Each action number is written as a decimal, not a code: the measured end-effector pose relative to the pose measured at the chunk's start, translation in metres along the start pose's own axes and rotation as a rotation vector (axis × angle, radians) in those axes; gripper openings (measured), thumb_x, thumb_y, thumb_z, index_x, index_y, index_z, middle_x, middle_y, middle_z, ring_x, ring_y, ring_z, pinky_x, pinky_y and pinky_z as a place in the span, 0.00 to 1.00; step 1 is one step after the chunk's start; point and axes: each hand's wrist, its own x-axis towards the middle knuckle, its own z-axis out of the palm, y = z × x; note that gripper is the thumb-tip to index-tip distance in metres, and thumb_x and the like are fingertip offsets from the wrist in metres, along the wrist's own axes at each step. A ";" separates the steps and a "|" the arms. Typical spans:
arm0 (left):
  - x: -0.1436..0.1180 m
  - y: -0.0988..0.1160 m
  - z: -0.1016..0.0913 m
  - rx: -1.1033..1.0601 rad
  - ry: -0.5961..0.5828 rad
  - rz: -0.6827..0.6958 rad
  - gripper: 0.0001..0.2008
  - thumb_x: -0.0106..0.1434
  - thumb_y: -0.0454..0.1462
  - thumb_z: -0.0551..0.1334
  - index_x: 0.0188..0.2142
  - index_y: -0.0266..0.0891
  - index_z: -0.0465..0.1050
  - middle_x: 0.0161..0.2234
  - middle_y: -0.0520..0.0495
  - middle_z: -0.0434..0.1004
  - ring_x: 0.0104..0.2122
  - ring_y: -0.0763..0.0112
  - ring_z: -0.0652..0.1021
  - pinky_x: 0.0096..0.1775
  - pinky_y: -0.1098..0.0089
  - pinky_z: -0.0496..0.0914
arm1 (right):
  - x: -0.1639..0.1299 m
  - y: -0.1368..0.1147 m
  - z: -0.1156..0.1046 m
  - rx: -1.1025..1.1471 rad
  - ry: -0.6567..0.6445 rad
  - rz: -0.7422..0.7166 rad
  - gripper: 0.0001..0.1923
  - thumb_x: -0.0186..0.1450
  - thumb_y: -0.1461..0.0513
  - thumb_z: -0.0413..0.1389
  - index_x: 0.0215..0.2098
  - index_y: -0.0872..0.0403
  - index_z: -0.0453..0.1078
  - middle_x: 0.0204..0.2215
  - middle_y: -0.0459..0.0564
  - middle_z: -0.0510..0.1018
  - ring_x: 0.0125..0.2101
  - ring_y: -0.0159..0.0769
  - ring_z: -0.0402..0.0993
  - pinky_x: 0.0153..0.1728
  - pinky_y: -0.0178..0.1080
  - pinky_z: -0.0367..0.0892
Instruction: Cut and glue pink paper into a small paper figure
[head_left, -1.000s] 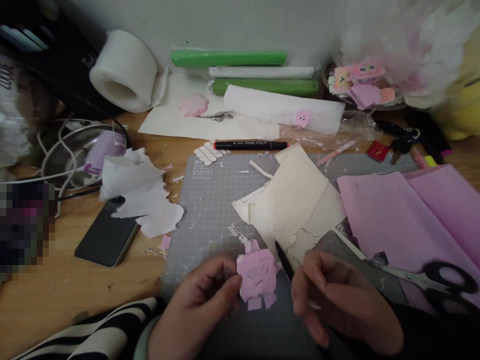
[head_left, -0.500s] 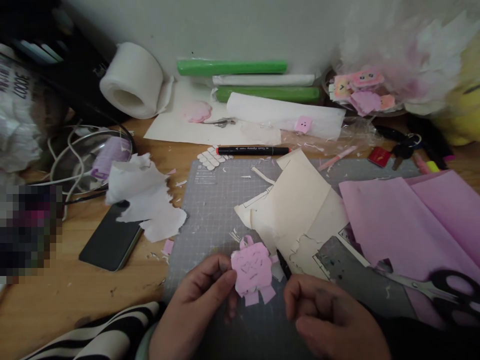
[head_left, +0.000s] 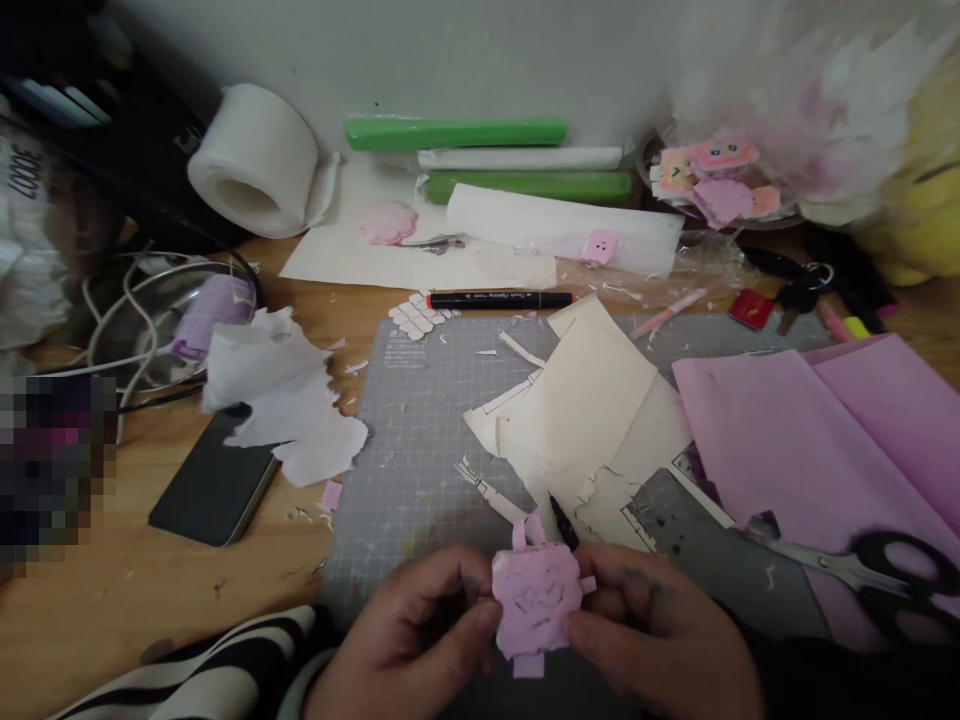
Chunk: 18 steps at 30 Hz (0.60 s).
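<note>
Between both hands is a pink paper cutout [head_left: 538, 598], roughly square with wavy edges, a drawn face and small paper tabs at top, side and bottom. My left hand [head_left: 424, 630] pinches its left edge between thumb and fingers. On the opposite edge, my right hand [head_left: 649, 630] grips it with the thumb in front. Just behind the cutout, a black pen tip [head_left: 562, 520] shows above the right hand; the rest of it is hidden. The grey cutting mat [head_left: 420, 450] lies underneath.
Cream paper scraps [head_left: 592, 385] cover the mat's middle. Pink sheets [head_left: 757, 420] and scissors [head_left: 825, 565] lie at right. A marker [head_left: 502, 300] lies along the mat's back edge. Torn white paper [head_left: 277, 390] overlaps a dark phone-like slab [head_left: 210, 485] at left.
The pink cutout has moved right and slightly down with my left hand. My right hand, apart from it before, now grips its right edge.
</note>
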 end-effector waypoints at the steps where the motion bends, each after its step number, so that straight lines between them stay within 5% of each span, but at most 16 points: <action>1: 0.000 0.000 0.000 0.007 -0.010 0.027 0.14 0.62 0.45 0.56 0.28 0.37 0.68 0.21 0.53 0.68 0.23 0.76 0.68 0.28 0.77 0.63 | -0.001 0.000 0.000 -0.011 0.008 -0.001 0.14 0.56 0.56 0.57 0.34 0.59 0.66 0.17 0.38 0.62 0.15 0.20 0.49 0.15 0.28 0.45; 5: 0.003 0.003 -0.001 0.003 -0.047 0.159 0.16 0.61 0.48 0.56 0.28 0.38 0.69 0.23 0.51 0.70 0.24 0.74 0.68 0.27 0.76 0.63 | -0.004 0.002 0.002 -0.002 0.028 -0.010 0.11 0.55 0.57 0.58 0.29 0.57 0.64 0.16 0.38 0.61 0.17 0.21 0.50 0.18 0.29 0.47; 12: 0.004 0.005 0.001 -0.147 -0.024 -0.055 0.09 0.59 0.42 0.60 0.30 0.38 0.72 0.24 0.53 0.70 0.24 0.77 0.67 0.27 0.78 0.63 | -0.004 0.001 0.002 -0.041 0.037 -0.051 0.18 0.54 0.59 0.59 0.42 0.56 0.64 0.14 0.34 0.57 0.16 0.22 0.50 0.18 0.28 0.47; 18: 0.003 0.001 0.001 -0.183 -0.004 -0.085 0.09 0.59 0.43 0.61 0.31 0.39 0.73 0.24 0.53 0.70 0.24 0.77 0.68 0.28 0.79 0.63 | -0.003 -0.003 0.001 -0.046 0.022 -0.009 0.11 0.57 0.56 0.56 0.29 0.58 0.66 0.16 0.38 0.61 0.17 0.21 0.51 0.17 0.29 0.48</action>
